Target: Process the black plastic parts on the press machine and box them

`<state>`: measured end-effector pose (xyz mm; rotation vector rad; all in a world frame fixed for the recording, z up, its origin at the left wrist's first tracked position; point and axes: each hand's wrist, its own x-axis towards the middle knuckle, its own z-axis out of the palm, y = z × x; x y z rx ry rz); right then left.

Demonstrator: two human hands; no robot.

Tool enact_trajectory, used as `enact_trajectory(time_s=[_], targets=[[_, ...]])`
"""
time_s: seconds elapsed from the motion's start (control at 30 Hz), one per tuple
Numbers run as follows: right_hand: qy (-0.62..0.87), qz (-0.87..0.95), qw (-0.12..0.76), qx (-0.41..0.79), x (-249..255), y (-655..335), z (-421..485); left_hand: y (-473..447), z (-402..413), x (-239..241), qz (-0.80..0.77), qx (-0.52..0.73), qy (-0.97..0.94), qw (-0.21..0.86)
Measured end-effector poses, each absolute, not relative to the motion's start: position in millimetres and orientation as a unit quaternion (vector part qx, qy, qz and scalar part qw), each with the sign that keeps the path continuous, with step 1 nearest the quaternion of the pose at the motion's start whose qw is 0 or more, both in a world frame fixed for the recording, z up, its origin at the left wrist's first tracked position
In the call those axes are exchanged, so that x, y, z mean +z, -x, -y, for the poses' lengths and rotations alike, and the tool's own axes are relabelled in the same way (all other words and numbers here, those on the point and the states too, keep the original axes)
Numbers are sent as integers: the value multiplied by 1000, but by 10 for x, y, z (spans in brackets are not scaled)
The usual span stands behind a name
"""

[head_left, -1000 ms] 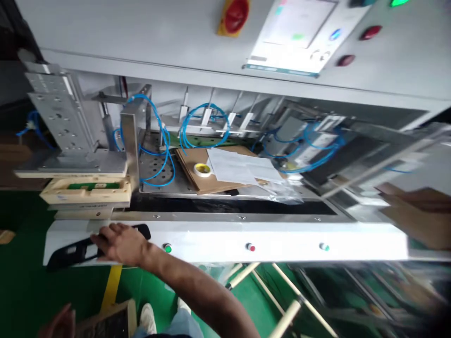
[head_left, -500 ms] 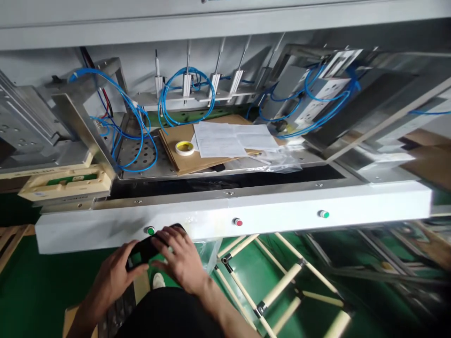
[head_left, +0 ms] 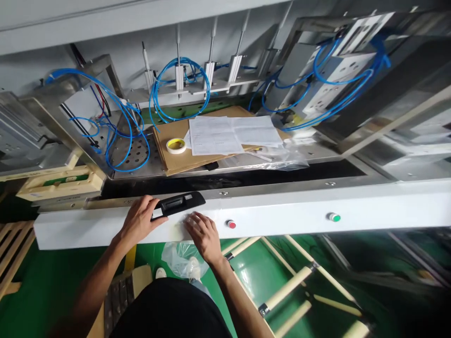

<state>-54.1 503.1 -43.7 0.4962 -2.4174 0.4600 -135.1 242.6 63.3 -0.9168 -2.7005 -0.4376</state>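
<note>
My left hand (head_left: 139, 220) holds the left end of a long black plastic part (head_left: 179, 203) that lies along the top of the machine's white front ledge (head_left: 282, 213). The part has a rectangular recess near its middle. My right hand (head_left: 200, 233) rests flat on the ledge's front face just below the part, fingers spread, holding nothing. A red button (head_left: 231, 224) sits right of that hand.
A green button (head_left: 334, 217) is farther right on the ledge. Behind lie cardboard sheets (head_left: 179, 150) with a tape roll (head_left: 175, 145) and papers (head_left: 229, 134), blue air hoses (head_left: 165, 94) and a beige fixture (head_left: 59, 183) at left. A plastic bag (head_left: 181, 258) hangs below.
Both hands rose from below the ledge. The black part went up with them and now lies on the ledge top; my right hand has let go of it.
</note>
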Motion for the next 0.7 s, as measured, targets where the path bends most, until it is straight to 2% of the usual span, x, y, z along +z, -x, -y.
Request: enact_trajectory(time_s=[0.23, 0.7], targets=[[-162, 917, 311, 189, -535, 508, -4967, 1553, -2817, 495, 917, -147, 360, 91], [-159, 917, 313, 191, -553, 490, -4985, 1738, -2880, 304, 910, -143, 384, 67]])
